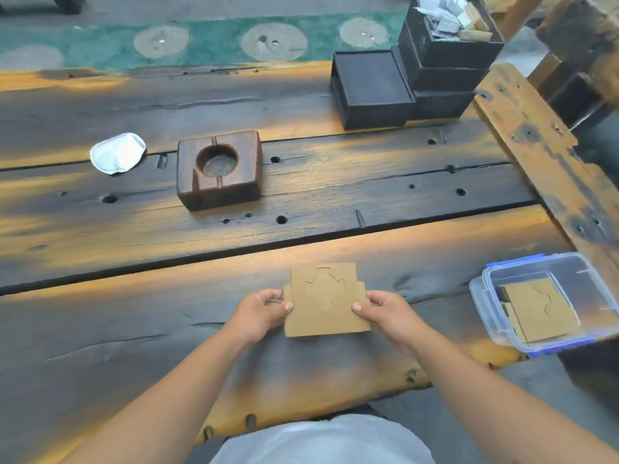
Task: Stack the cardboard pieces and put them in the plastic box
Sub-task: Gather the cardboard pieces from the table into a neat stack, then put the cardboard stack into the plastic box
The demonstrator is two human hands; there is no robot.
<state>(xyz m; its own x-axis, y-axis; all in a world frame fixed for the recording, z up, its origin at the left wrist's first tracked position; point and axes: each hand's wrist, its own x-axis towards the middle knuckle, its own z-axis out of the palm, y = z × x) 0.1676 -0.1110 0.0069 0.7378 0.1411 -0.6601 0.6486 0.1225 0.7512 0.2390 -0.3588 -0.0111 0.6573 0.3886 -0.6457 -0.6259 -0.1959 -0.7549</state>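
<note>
I hold a small stack of brown cardboard pieces [324, 301] with cut-out lines over the near part of the wooden table. My left hand [263, 311] grips its left edge and my right hand [385, 311] grips its right edge, thumbs on top. The pieces are slightly offset from each other. To the right, at the table's edge, stands a clear plastic box [489, 304] with blue clips, open. More cardboard pieces [539, 309] lie flat inside it.
A dark wooden block with a round hollow [219, 169] sits mid-table. A white lid-like object [117, 153] lies to its left. Black boxes [415, 72] filled with scraps stand at the back right. A wooden plank [542, 145] runs along the right side.
</note>
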